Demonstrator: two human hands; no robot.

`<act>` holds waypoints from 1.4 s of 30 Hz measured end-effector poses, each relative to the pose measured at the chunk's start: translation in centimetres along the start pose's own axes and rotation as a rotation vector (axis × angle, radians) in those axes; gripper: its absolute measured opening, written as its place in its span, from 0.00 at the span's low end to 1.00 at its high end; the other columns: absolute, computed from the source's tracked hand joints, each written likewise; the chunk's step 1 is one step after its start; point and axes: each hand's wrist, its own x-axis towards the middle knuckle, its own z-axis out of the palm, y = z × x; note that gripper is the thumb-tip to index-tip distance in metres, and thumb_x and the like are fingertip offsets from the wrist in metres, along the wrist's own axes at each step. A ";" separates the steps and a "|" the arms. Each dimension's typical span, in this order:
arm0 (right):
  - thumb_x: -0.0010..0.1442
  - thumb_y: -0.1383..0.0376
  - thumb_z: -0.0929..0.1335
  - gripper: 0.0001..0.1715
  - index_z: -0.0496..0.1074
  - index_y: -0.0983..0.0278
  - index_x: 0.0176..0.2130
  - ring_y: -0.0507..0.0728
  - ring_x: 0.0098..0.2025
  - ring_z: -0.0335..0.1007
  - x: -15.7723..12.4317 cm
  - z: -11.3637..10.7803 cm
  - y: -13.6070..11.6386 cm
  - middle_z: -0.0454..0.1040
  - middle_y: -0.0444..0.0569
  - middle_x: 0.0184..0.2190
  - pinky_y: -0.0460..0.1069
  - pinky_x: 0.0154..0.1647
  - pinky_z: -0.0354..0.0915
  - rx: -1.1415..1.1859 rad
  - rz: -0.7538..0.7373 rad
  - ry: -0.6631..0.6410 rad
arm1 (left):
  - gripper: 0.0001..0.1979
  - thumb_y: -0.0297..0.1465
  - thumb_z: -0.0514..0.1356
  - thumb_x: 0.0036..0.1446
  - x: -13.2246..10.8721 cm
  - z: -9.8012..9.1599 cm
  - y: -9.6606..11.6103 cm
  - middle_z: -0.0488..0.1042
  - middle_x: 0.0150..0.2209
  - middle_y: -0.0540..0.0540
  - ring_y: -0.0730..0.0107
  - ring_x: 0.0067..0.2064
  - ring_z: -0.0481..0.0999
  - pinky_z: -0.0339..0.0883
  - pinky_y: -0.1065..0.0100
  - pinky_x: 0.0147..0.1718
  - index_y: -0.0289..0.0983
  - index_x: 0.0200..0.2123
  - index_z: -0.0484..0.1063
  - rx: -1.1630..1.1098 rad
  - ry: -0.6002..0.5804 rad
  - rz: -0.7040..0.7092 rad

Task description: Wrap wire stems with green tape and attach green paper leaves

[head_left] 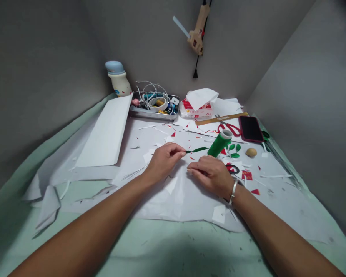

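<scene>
My left hand (164, 161) pinches the end of a thin green strip (200, 149), perhaps a taped stem, between thumb and fingers. The strip runs right, toward a roll of green floral tape (219, 143) standing tilted on the white paper sheet (173, 196). My right hand (210, 175), with a metal bangle (233, 191) on its wrist, rests on that paper just below the strip. Its fingers are curled together, and nothing shows in them. Small green paper leaves (233, 151) lie just right of the roll.
Black-handled scissors (233, 168), red-handled scissors (229, 129), a ruler (222, 119), a phone (250, 129) and red paper scraps lie to the right. Behind are a metal tray of cables (154, 109), a tissue pack (196, 109) and a bottle (118, 80). A glue gun (197, 29) hangs above.
</scene>
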 end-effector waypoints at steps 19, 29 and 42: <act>0.61 0.66 0.67 0.08 0.78 0.62 0.35 0.53 0.32 0.71 0.0 0.0 0.9 0.78 0.47 0.29 0.49 0.35 0.64 0.145 0.147 0.037 | 0.09 0.36 0.60 0.58 -0.1 -0.2 0.4 0.77 0.34 0.48 0.70 0.36 0.73 0.66 0.66 0.38 0.37 0.35 0.76 -0.215 -0.116 -0.030; 0.63 0.64 0.67 0.10 0.78 0.62 0.34 0.52 0.27 0.65 0.3 -1.0 0.5 0.73 0.45 0.24 0.49 0.31 0.60 0.039 0.107 0.177 | 0.08 0.27 0.57 0.60 -0.4 0.7 -0.3 0.73 0.33 0.46 0.64 0.39 0.72 0.64 0.63 0.41 0.39 0.36 0.78 0.410 -0.228 0.313; 0.62 0.66 0.66 0.09 0.78 0.61 0.35 0.53 0.31 0.70 0.0 0.0 0.6 0.77 0.47 0.28 0.49 0.35 0.64 0.107 0.114 0.003 | 0.08 0.35 0.60 0.58 -0.1 0.0 0.2 0.77 0.36 0.47 0.67 0.39 0.74 0.66 0.65 0.41 0.37 0.35 0.76 -0.086 -0.042 -0.034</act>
